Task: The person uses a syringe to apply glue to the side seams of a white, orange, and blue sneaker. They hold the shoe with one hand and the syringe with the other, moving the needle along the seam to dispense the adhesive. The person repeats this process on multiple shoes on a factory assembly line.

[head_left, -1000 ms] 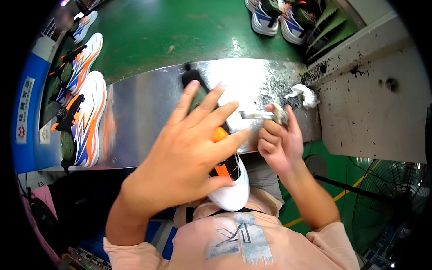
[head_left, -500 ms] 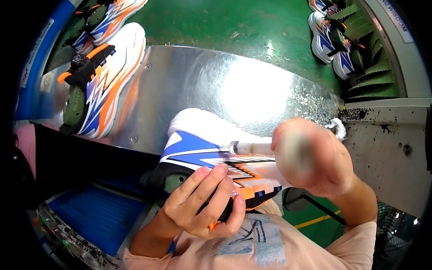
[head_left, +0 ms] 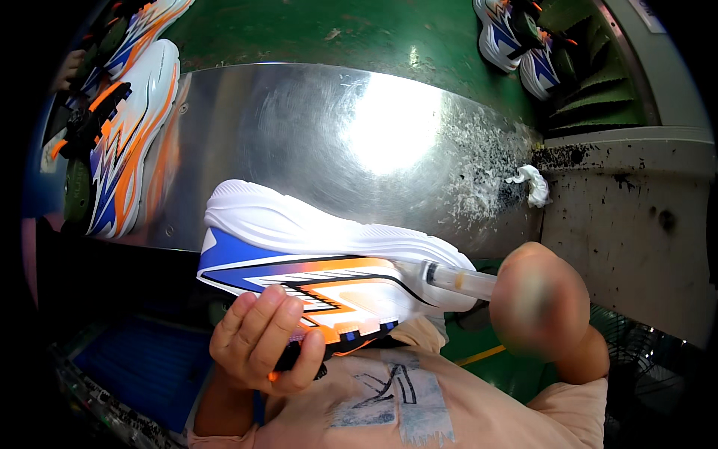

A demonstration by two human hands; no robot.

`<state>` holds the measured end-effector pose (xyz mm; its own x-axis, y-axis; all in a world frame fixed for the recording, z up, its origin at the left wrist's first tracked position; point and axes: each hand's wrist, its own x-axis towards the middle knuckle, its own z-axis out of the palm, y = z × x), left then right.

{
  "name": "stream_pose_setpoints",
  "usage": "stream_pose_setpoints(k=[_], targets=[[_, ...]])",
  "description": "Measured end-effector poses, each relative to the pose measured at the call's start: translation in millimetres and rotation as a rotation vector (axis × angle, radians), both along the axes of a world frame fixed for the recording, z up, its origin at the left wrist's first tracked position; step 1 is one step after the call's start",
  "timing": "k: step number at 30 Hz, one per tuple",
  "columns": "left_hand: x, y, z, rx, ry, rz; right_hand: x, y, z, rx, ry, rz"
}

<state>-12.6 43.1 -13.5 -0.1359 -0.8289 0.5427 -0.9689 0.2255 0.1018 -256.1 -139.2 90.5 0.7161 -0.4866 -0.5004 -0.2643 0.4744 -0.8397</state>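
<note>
A sports shoe (head_left: 351, 288), white-soled with blue, orange and black on its upper, is held on its side in front of me. The heel points left and the toe points right. My left hand (head_left: 262, 340) is closed around the shoe's black opening side, fingers lying on the patterned upper. In my closed right hand (head_left: 550, 303), partly blurred, is a clear syringe-like tube (head_left: 467, 282). Its dark-ringed front end points at the seam between upper and sole near the toe. Whether the tip touches the shoe I cannot tell.
Beyond the shoe lies a shiny metal ledge (head_left: 284, 127) beside a green surface (head_left: 336, 34). More shoes (head_left: 138, 142) stand at the left. Others (head_left: 535, 67) are at the far right by green flaps (head_left: 598, 86). A crumpled white scrap (head_left: 532, 185) sits on the ledge's right end.
The syringe-like tube has moved along the sole seam from the middle of the shoe toward the toe. The view has shifted, and the shoe sits farther left in it, still in my left hand.
</note>
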Motion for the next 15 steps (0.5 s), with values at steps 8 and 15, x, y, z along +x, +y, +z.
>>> stream_pose_setpoints(k=[8, 15], targets=[[-2, -9, 10, -0.014, -0.035, 0.016, -50, 19, -9, -0.027, -0.041, -0.197], [1, -26, 16, -0.042, -0.086, -0.025, -79, 36, -38, 0.044, -0.251, -0.344]])
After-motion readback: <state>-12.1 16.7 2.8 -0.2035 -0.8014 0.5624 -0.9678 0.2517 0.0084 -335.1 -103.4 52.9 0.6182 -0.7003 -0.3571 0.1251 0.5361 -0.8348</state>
